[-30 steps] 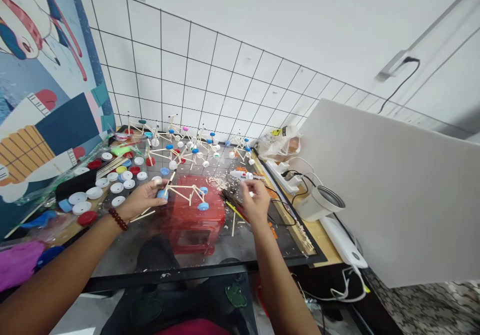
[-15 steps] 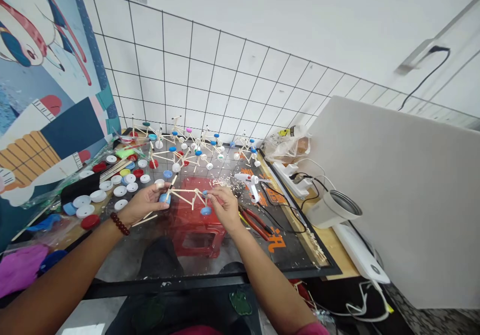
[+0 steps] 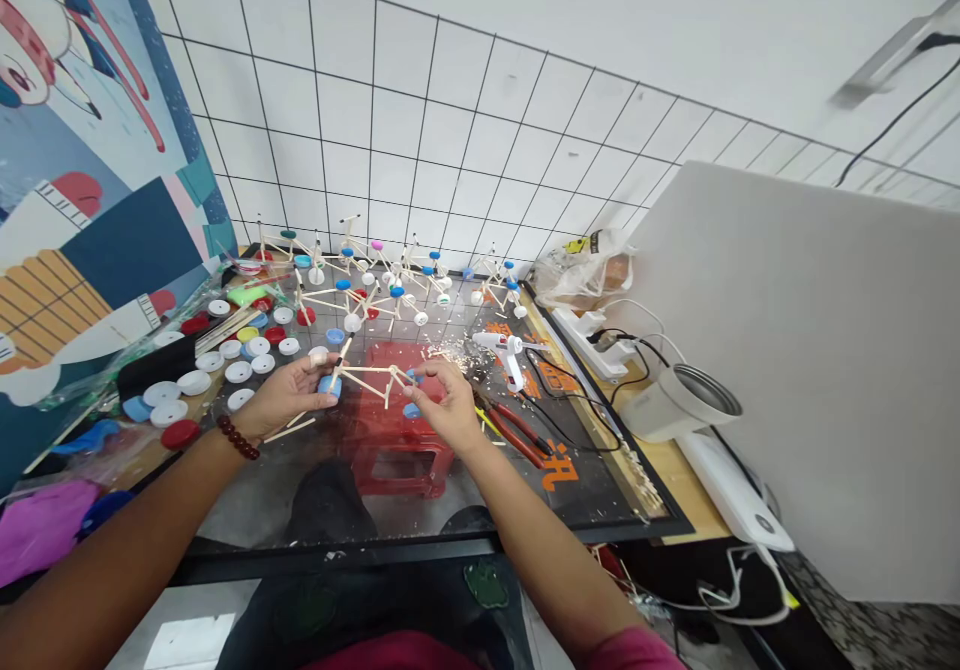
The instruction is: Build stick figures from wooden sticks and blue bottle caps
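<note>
A small stick frame (image 3: 365, 380) shaped like a bicycle is held above the glass tabletop, with light blue bottle caps as wheels. My left hand (image 3: 289, 395) grips its left end, thumb and fingers closed by the light blue cap (image 3: 330, 385) and a dark-tipped upright stick. My right hand (image 3: 444, 402) pinches the frame's right end, beside one light blue cap partly covered by the fingers. Below them, another light blue cap (image 3: 411, 411) shows. Two loose sticks (image 3: 290, 429) lie under my left wrist, which wears a beaded bracelet.
Finished-looking stick models (image 3: 397, 285) with coloured caps stand at the back. Loose bottle caps (image 3: 240, 370) spread at left. A white glue gun (image 3: 510, 355), its black cord and red-handled pliers (image 3: 517, 430) lie at right, near a power strip (image 3: 592, 340) and white cup-like container (image 3: 667, 405).
The view has tilted and shifted slightly. My right thumb and fingers have shifted at the frame's right end, now covering more of the caps there. My left hand keeps its grip.
</note>
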The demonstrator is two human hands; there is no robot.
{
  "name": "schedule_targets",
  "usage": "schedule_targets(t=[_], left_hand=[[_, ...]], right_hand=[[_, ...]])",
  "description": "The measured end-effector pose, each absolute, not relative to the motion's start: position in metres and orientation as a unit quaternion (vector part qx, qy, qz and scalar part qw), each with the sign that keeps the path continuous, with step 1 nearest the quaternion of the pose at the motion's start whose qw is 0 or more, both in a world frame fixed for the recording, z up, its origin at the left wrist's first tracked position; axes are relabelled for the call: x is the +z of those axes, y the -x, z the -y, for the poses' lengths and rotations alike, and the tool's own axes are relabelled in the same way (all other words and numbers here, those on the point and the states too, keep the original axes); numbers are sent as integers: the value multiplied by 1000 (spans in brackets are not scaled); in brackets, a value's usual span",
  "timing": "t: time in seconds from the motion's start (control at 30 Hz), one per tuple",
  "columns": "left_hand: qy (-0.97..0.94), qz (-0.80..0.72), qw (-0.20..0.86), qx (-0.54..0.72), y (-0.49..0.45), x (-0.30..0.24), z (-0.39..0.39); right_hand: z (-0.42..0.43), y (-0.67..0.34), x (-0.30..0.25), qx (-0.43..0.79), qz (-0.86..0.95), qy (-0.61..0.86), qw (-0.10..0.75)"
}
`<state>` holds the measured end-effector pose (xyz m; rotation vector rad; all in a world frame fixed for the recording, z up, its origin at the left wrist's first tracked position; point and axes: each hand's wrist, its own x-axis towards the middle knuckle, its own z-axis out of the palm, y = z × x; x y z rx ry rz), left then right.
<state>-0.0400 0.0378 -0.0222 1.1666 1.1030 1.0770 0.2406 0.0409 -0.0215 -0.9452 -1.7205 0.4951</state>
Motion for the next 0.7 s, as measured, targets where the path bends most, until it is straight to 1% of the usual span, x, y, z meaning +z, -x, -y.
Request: schedule_targets(t=[0.23, 0.43, 0.7], left_hand=[[-504, -464, 564, 461, 40, -23, -38], [-505, -462, 563, 463, 38, -19, -36], [-500, -466, 569, 458, 38, -19, -36]], right_hand=[[-41, -239, -24, 200, 743, 380, 513], [-40, -239, -24, 202, 744, 403, 493], [-39, -240, -21, 195, 737, 408, 502]])
